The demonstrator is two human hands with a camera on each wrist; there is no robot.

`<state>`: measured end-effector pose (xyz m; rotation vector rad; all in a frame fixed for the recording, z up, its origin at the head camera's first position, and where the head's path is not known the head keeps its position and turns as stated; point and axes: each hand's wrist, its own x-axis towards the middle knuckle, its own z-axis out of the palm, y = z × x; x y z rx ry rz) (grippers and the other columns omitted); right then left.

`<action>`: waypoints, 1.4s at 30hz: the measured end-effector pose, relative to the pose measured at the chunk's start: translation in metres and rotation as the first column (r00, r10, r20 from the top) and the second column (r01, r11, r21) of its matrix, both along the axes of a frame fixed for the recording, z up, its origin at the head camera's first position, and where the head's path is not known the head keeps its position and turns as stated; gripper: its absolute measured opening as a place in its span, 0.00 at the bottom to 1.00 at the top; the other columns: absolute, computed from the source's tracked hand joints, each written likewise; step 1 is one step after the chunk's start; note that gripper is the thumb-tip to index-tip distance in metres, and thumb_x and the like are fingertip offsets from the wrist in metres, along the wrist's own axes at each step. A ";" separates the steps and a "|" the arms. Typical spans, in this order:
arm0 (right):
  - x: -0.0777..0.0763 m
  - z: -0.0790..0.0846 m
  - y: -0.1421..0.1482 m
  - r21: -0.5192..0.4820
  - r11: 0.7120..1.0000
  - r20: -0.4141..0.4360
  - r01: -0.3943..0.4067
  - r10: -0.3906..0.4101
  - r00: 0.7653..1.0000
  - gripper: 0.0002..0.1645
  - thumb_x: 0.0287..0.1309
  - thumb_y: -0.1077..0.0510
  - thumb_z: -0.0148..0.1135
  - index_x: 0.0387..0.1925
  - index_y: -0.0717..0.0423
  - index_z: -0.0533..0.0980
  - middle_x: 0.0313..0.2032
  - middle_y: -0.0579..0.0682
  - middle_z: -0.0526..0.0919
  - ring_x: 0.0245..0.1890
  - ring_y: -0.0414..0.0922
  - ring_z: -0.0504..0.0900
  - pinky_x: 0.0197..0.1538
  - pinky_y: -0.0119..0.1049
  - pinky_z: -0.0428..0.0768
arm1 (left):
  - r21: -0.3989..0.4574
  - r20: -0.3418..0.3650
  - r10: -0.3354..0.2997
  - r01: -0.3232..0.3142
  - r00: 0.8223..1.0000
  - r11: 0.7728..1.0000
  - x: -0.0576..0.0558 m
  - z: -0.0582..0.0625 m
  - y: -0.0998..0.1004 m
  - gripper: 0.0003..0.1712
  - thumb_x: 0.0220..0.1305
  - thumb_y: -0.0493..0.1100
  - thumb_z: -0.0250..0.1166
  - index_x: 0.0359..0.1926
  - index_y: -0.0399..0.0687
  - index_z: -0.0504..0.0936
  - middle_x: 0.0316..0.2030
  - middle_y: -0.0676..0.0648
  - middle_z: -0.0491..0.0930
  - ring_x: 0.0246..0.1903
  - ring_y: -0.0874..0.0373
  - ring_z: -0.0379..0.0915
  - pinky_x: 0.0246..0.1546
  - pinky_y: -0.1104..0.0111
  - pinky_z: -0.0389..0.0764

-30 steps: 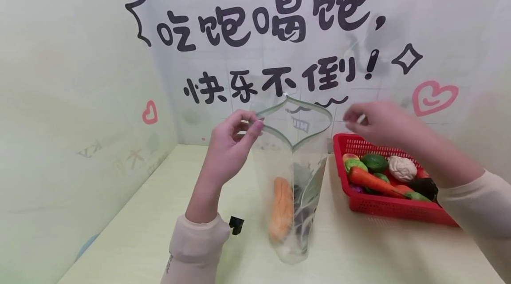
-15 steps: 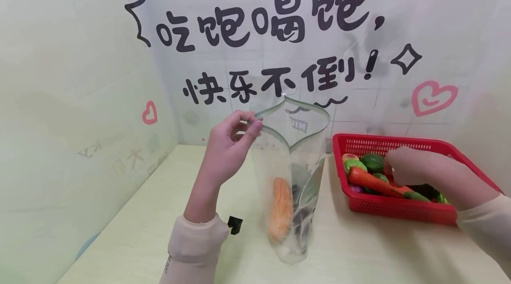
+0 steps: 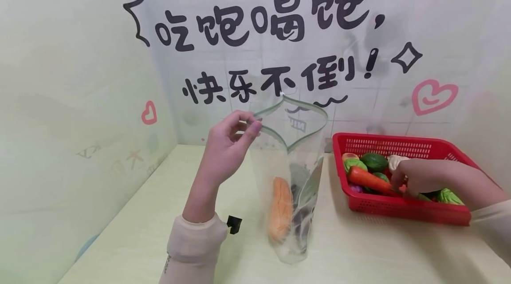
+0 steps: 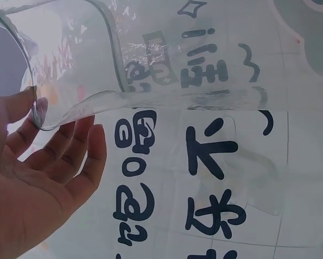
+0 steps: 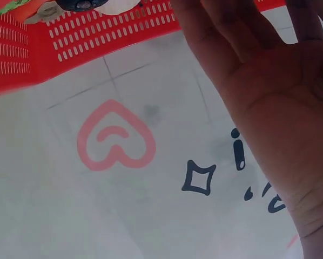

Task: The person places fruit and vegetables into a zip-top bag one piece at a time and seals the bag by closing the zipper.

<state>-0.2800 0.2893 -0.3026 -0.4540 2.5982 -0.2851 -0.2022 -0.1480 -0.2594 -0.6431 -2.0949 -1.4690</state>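
Observation:
My left hand point(image 3: 231, 144) pinches the green-edged rim of a clear zip bag point(image 3: 261, 173) between thumb and fingers. The bag's mouth gapes wide. Low inside it are a long, creased orange piece point(image 3: 281, 208) and a dark piece point(image 3: 299, 224), partly covered by the bag's print. In the left wrist view the rim lies between thumb and forefinger. My right hand point(image 3: 425, 176) reaches down into a red plastic basket point(image 3: 399, 211), fingertips at the thin end of a carrot point(image 3: 369, 179). Those fingertips are partly hidden, and I cannot tell whether they grip anything.
The basket also holds a dark green vegetable point(image 3: 374, 162), a white wrinkled one point(image 3: 394, 161) and a leafy green one point(image 3: 449, 196). A small black object point(image 3: 234, 224) shows by my left cuff. Printed walls point(image 3: 303, 66) stand behind and to the left of the pale table point(image 3: 191, 173).
My right hand has moved from beside the bag's mouth down into the basket, then a little lower toward the carrot's thin end. The left hand and the bag have stayed nearly still.

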 end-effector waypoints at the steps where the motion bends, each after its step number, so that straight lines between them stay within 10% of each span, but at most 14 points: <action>1: -0.001 0.000 0.000 -0.019 1.000 0.007 -0.002 0.002 1.000 0.29 0.46 0.60 0.83 0.53 0.52 0.86 0.46 0.50 0.81 0.48 0.49 0.76 0.40 0.38 0.90 | 0.000 -0.004 -0.001 0.001 1.000 1.000 0.000 0.000 0.000 0.08 0.77 0.41 0.65 0.45 0.38 0.81 0.46 0.41 0.85 0.45 0.43 0.85 0.49 0.68 0.88; 10: 0.000 0.004 0.000 -0.031 0.996 -0.131 -0.082 0.078 0.988 0.23 0.49 0.52 0.84 0.47 0.52 0.87 0.39 0.46 0.84 0.40 0.44 0.79 0.41 0.37 0.91 | -0.002 -0.011 0.003 -0.003 1.000 1.000 0.002 0.000 0.000 0.08 0.77 0.40 0.65 0.44 0.38 0.82 0.45 0.42 0.85 0.42 0.53 0.84 0.48 0.67 0.89; 24: 0.011 0.035 -0.013 0.006 0.989 -0.396 -0.149 0.139 0.908 0.10 0.66 0.62 0.70 0.48 0.59 0.85 0.38 0.46 0.87 0.35 0.40 0.80 0.38 0.37 0.89 | -0.002 -0.011 0.004 -0.004 1.000 1.000 0.006 0.001 -0.004 0.07 0.77 0.39 0.66 0.44 0.37 0.82 0.45 0.41 0.85 0.43 0.52 0.85 0.49 0.66 0.89; 35: 0.018 0.018 -0.027 -0.180 0.983 -0.167 -0.044 0.013 0.986 0.26 0.70 0.52 0.69 0.61 0.60 0.71 0.47 0.53 0.83 0.35 0.44 0.84 0.38 0.36 0.91 | -0.001 -0.020 -0.001 0.001 1.000 1.000 0.008 0.003 -0.005 0.07 0.76 0.40 0.66 0.44 0.38 0.82 0.45 0.41 0.85 0.46 0.43 0.86 0.50 0.65 0.89; 42: 0.014 -0.005 -0.036 -0.156 0.986 -0.214 -0.068 0.033 0.976 0.31 0.56 0.44 0.80 0.53 0.53 0.75 0.44 0.49 0.83 0.41 0.44 0.81 0.38 0.36 0.91 | -0.012 -0.021 0.006 -0.006 1.000 1.000 0.009 0.002 -0.006 0.07 0.76 0.40 0.67 0.45 0.38 0.83 0.46 0.41 0.86 0.45 0.51 0.86 0.50 0.63 0.88</action>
